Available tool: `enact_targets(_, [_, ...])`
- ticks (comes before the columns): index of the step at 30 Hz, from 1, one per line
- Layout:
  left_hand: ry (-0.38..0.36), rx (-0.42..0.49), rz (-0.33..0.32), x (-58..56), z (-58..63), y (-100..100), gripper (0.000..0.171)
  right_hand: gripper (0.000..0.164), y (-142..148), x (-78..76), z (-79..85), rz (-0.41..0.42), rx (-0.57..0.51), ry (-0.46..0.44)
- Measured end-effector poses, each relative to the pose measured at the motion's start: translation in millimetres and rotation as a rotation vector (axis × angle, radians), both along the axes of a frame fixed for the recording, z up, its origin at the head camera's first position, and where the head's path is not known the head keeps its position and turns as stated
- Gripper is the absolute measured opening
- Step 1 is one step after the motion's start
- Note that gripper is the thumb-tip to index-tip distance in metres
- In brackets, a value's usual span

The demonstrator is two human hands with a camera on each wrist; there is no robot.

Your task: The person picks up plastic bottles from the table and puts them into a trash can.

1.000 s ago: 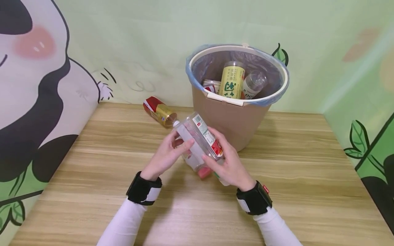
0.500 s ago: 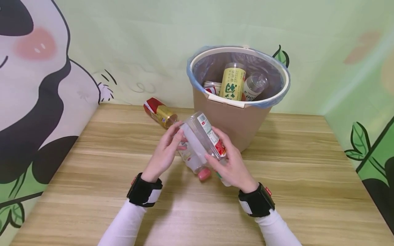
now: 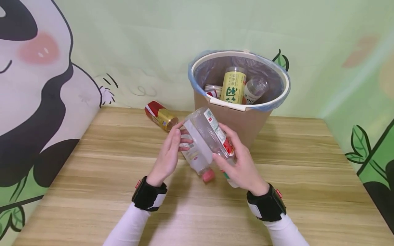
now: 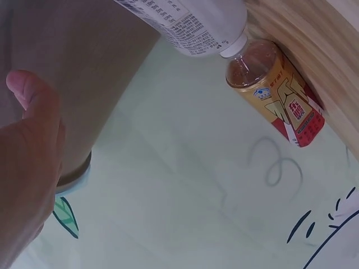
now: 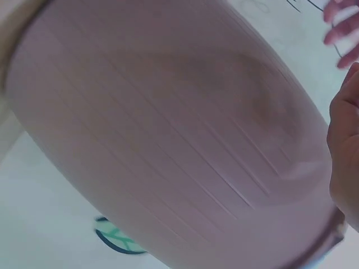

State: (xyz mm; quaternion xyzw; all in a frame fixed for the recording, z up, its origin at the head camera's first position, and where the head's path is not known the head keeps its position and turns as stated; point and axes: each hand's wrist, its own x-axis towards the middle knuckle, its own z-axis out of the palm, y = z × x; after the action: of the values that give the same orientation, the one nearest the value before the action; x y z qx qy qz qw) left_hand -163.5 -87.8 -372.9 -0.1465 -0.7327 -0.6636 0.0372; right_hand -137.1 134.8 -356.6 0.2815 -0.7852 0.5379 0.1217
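My right hand (image 3: pixel 241 167) holds a clear square-sided plastic bottle (image 3: pixel 204 128) with a red and white label, its base tilted up toward the bin. Beside the bottle's left side, my left hand (image 3: pixel 167 150) has its fingers extended and its thumb off the bottle; whether a fingertip touches it I cannot tell. Beneath lies another clear bottle with a red cap (image 3: pixel 208 175). A white-labelled bottle (image 4: pixel 205 28) with a white cap shows in the left wrist view. A red and gold bottle (image 3: pixel 161 115) lies on its side farther back.
The brown bin (image 3: pixel 227 118), lined with a blue bag (image 3: pixel 197 87), stands just behind my hands on the wooden table (image 3: pixel 123 164). Inside it are a yellow container (image 3: pixel 234 85), a clear bottle (image 3: pixel 256 87) and other packaging. A printed backdrop (image 3: pixel 147 41) rises behind.
My left thumb has come off the clear bottle and the left fingers have straightened. My right hand has shifted slightly right with the bottle, uncovering more of the red-capped bottle below.
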Motion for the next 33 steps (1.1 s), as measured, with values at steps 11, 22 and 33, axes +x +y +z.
enact_targets(11, [0.086, 0.021, -0.019, -2.3, 6.4, 1, 0.063, 0.071, 11, -9.3, 78.2, 0.076, -0.131, 0.110])
enact_targets(22, [0.074, 0.026, 0.000, -2.1, 9.1, 0, 0.055, 0.070, 21, -54.1, 156.2, -0.086, -0.414, 0.268])
enact_targets(33, [0.060, 0.007, 0.008, -2.6, 8.6, -2, 0.047, 0.070, 23, -88.4, 157.1, -0.370, 0.128, 0.320])
